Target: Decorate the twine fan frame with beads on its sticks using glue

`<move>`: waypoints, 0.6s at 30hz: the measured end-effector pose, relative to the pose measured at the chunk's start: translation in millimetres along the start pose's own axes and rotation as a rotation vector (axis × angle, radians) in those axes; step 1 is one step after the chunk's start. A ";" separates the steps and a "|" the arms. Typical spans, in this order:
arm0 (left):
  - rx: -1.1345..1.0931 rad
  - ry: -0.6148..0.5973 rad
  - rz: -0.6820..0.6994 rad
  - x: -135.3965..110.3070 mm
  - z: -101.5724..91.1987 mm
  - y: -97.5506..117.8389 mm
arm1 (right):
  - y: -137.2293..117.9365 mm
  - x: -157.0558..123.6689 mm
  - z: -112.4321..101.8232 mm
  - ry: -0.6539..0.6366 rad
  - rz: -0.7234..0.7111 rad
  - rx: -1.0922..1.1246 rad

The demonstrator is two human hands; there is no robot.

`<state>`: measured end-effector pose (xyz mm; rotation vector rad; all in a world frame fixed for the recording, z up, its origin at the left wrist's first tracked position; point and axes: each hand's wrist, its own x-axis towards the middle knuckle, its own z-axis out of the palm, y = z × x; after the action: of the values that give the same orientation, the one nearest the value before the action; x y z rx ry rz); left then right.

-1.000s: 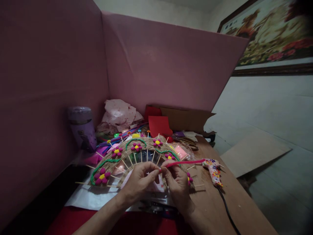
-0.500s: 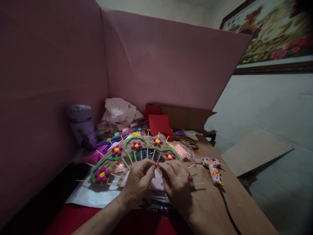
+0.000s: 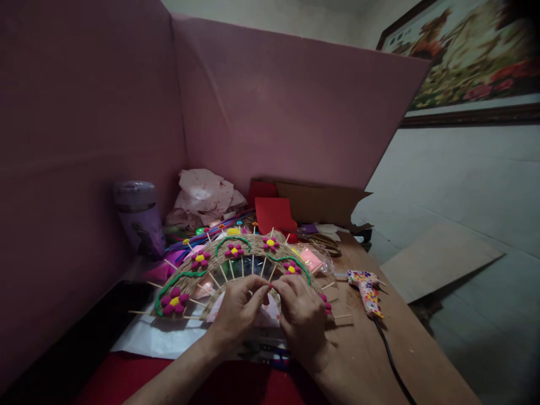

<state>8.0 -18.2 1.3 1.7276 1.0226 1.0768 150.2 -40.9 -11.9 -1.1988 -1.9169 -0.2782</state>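
Observation:
My left hand (image 3: 237,306) and my right hand (image 3: 302,318) meet with closed, pinching fingertips on a tiny red lump (image 3: 270,286), which looks like modelling clay. Just beyond them lies a fan-shaped craft piece (image 3: 255,241), woven of twine around thin wooden sticks. Magenta flowers with yellow centres, such as a large flower (image 3: 175,302) at its left end, decorate the twine along with green wavy strips (image 3: 181,275). Small coloured tips cap several sticks along the upper edge. My hands cover part of its lower right.
A patterned glue gun (image 3: 366,292) with a black cord lies on the table at right. Dark-handled snips (image 3: 272,354) lie below my hands. A purple tumbler (image 3: 141,222), crumpled pink fabric (image 3: 206,194), red sheet (image 3: 274,214) and cardboard (image 3: 324,205) stand behind.
The fingers of my right hand have curled slightly around the red lump, and both hands still pinch it. The view has shifted a little; the craft piece stays put.

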 end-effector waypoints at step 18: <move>-0.325 0.048 -0.204 3.2 2.3 -5.7 | -1.5 -2.2 5.9 0.016 0.013 0.073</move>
<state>9.9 -13.9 -3.8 1.3146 0.9693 1.0887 146.3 -39.7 -17.0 -1.1563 -1.8887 -0.2086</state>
